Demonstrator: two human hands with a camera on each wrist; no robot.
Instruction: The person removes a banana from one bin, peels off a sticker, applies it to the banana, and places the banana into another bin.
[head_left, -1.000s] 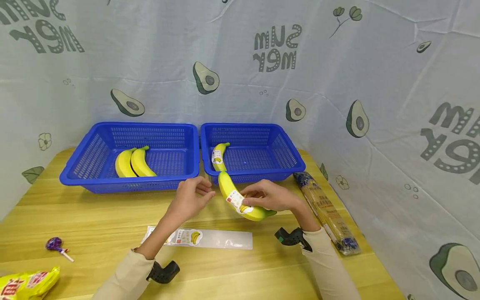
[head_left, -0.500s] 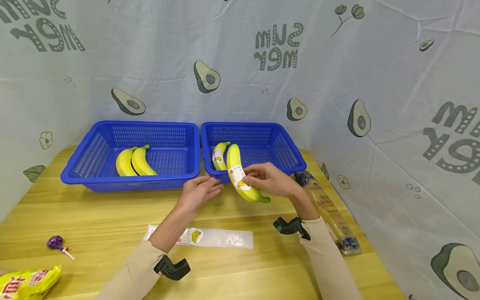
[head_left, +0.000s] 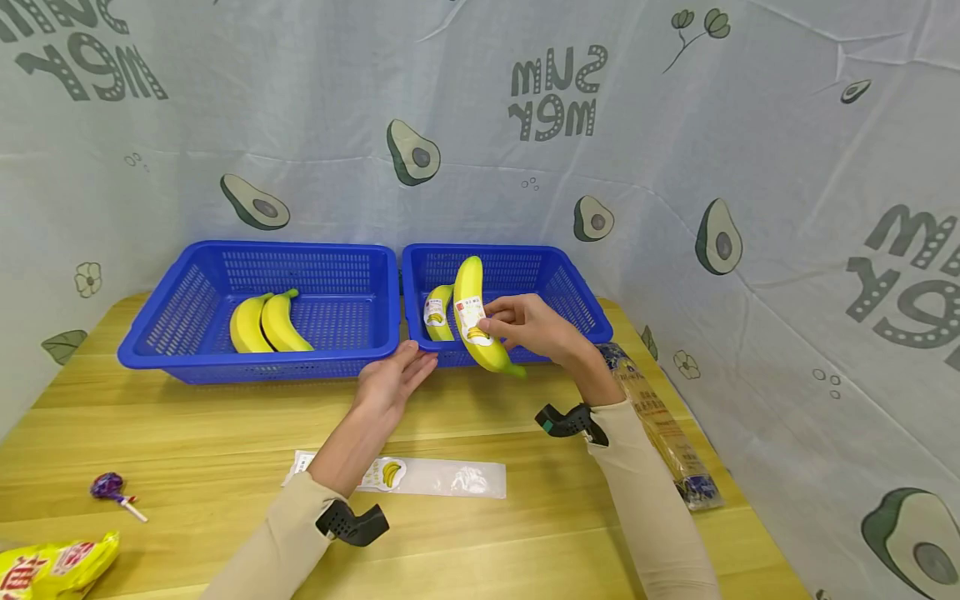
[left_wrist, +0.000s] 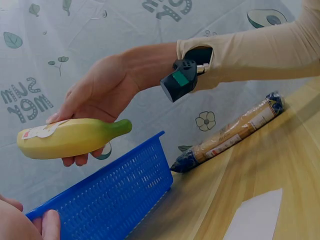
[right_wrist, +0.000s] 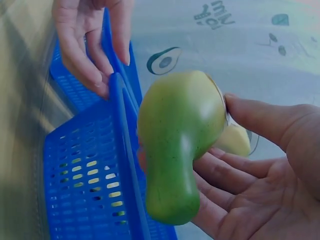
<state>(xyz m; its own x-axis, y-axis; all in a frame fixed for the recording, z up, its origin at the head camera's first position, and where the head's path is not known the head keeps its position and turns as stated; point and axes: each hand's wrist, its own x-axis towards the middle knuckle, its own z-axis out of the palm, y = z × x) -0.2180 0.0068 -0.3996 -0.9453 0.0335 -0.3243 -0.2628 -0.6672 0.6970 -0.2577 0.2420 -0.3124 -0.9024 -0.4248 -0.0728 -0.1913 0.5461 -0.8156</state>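
Yellow banana (head_left: 468, 285) sat pinched in the reaching right hand (head_left: 531, 323), loose-fingered left hand (head_left: 386, 385) touched the right basket (head_left: 564, 290), banana had pushed farther over it.

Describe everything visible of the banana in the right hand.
The banana is yellow, curved, smooth and slightly glossy, with a green stem; it could be artificial. A white sticker on it bears a red mark and a yellow banana picture. The right hand holds it, thumb on the sticker, above the front rim of the right-hand blue basket, apparently not touching it, stem toward the person.
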